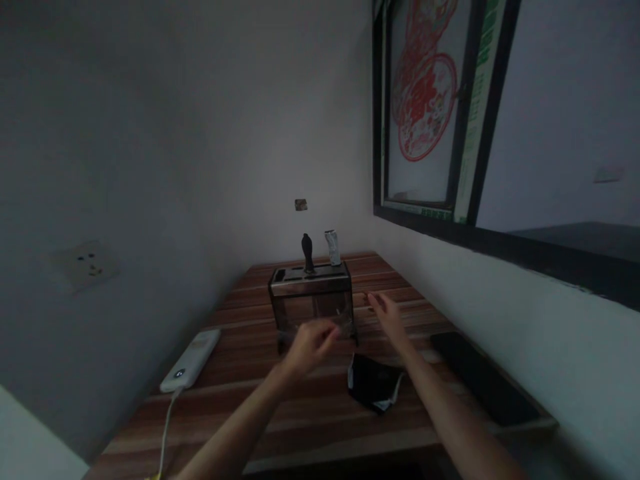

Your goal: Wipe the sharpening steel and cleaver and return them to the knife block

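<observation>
A box-shaped device (311, 287) with a metal-edged top and a see-through front stands on the wooden table. A dark upright handle (307, 252) rises from its top, and a crumpled silvery-white packet (333, 248) stands beside the handle. My left hand (313, 340) is in front of the box with its fingers curled in a pinch. Past the box's right side, my right hand (385, 310) has its thumb and fingertips drawn together. What either hand holds, if anything, is too small and dim to tell. Between my forearms lies an opened black pouch (375, 381) with pale edges.
A white power bank (191, 360) with a cable (166, 427) lies on the left of the table (240, 393). A long black flat object (485, 377) rests along the right edge. Walls close in on both sides, with a socket (87, 265) left and a window (423, 100) right.
</observation>
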`<state>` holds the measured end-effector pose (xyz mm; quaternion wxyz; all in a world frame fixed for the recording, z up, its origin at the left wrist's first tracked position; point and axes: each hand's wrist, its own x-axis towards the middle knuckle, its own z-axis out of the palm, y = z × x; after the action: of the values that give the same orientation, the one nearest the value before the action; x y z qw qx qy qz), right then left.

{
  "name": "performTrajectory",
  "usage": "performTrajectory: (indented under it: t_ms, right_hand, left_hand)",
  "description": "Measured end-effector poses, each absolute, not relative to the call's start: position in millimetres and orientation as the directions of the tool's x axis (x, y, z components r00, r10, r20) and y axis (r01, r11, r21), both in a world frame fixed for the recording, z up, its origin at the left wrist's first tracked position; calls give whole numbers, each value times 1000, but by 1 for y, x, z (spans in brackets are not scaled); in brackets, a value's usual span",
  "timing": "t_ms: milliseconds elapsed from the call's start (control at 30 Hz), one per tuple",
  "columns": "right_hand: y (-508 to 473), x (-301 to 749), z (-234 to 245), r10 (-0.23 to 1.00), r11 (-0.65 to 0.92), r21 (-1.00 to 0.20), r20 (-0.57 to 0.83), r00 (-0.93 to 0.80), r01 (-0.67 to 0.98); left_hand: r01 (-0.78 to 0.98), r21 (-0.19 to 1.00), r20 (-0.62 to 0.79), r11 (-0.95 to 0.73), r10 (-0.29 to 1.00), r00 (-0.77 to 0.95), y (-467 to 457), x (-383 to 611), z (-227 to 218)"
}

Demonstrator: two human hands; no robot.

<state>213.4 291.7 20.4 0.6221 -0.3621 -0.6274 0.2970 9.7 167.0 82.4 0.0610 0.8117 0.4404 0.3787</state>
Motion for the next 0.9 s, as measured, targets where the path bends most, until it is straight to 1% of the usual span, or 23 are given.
performTrajectory:
  t_ms: [67,100,167,267,333,367,400,433,467,533,567,600,633,700,800,900]
  right_hand:
    - [290,217,26,796,593,-795,602,55,128]
    - [288,219,33,778,612,-776,625,59,154]
    - [281,223,53,733,656,-725,678,51,210]
    - [265,223,103,636,740,-621,771,33,258]
    - [255,218,141,516,812,-476,856,-33,337]
    - [252,214,158,437,841,-370,894,-94,394]
    - [250,210,174,349,858,-235,919,-183,457]
    - [250,206,187,262,861,-71,910,-321,504]
    - [252,202,198,180,848,107,863,-472,520]
    - [261,196,212,30,783,444,672,-740,435]
    - [267,194,216,-23,736,569,563,-826,367]
    - [274,192,219,-64,686,664,463,-884,298]
    - [282,191,220,-93,638,732,381,-920,239]
    - [297,187,220,-139,555,819,266,-954,147]
    - [313,177,218,-164,464,881,190,-968,94]
    - [320,167,217,-131,410,909,145,-981,80]
  left_hand:
    - [685,464,533,-562,795,292,175,5,37]
    - [689,481,524,-542,808,270,179,4,23]
    - [682,511,505,-523,825,254,185,2,6]
    - [662,555,475,-504,845,246,189,-3,1]
    - [652,579,450,-490,859,245,190,-7,0]
    - [649,588,439,-482,865,245,191,-9,0]
    - [648,594,429,-477,869,246,191,-11,0]
    - [648,598,421,-473,872,248,192,-13,-1]
    - [649,598,415,-471,874,252,193,-14,-1]
    - [656,589,408,-472,874,262,194,-15,-2]
    - [661,583,407,-473,874,267,194,-15,-2]
    - [666,576,406,-474,873,270,195,-15,-2]
    - [671,570,404,-474,873,273,195,-14,-2]
    - [680,560,399,-473,873,279,195,-12,-2]
    - [687,549,389,-476,873,294,195,-10,-3]
    - [693,539,379,-479,872,309,194,-8,-3]
